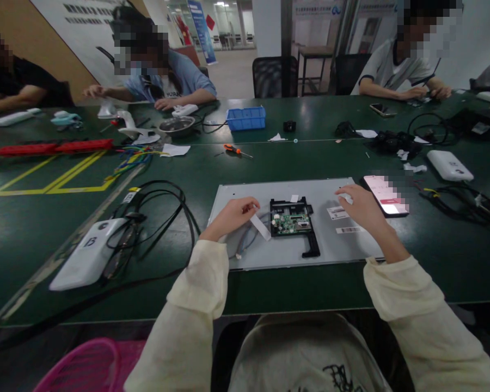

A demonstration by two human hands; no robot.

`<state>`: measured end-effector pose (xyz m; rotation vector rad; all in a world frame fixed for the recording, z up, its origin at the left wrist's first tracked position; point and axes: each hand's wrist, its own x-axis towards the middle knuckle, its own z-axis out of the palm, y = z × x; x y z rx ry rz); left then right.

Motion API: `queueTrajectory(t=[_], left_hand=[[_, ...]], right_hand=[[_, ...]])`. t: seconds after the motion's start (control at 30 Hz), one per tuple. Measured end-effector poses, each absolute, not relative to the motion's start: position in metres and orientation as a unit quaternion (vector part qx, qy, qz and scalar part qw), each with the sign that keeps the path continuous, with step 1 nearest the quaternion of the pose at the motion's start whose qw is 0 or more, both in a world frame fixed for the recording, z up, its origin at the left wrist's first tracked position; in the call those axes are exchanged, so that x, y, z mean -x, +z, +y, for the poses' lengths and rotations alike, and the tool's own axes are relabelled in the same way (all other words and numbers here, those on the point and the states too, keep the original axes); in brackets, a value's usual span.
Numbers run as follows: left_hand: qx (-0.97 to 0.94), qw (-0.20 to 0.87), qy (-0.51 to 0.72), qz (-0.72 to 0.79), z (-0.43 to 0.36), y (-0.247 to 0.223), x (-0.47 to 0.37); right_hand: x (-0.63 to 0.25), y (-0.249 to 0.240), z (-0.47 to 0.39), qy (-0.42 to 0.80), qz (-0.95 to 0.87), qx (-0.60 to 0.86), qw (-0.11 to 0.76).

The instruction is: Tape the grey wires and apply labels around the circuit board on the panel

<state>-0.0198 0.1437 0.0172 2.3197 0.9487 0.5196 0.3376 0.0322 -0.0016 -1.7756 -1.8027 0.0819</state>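
A grey flat panel (249,198) lies on the green table before me. On it sits a green circuit board (289,222) in a black plastic bracket (311,247), with a small white piece of tape (294,198) at the bracket's top edge. My left hand (236,214) is closed on a white strip of tape (260,227), which hangs down left of the board. Grey cables (245,239) run beneath the strip. My right hand (361,207) hovers over the panel's right side, fingers apart, near a white label (337,212); a small whitish patch shows by its fingers, unclear what.
A lit phone (386,195) lies right of the panel. A white power bank (87,253) with black cables stands left. Beyond are an orange screwdriver (237,151), a blue basket (246,118) and a metal bowl (176,126). Several people sit across the table.
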Motion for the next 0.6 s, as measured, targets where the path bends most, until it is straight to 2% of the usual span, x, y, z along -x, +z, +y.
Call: queueTrajectory(t=[0.17, 0.3, 0.6], left_hand=[[-0.828, 0.228, 0.283, 0.427, 0.16, 0.022, 0.046], [-0.821, 0.204, 0.294, 0.444, 0.169, 0.02, 0.069], [-0.771, 0.373, 0.32, 0.405, 0.157, 0.024, 0.054]], right_hand=[[-0.335, -0.002, 0.032, 0.042, -0.69, 0.659, 0.298], [-0.334, -0.001, 0.033, 0.05, -0.692, 0.66, 0.289], [-0.327, 0.002, 0.029, 0.061, -0.704, 0.649, 0.282]])
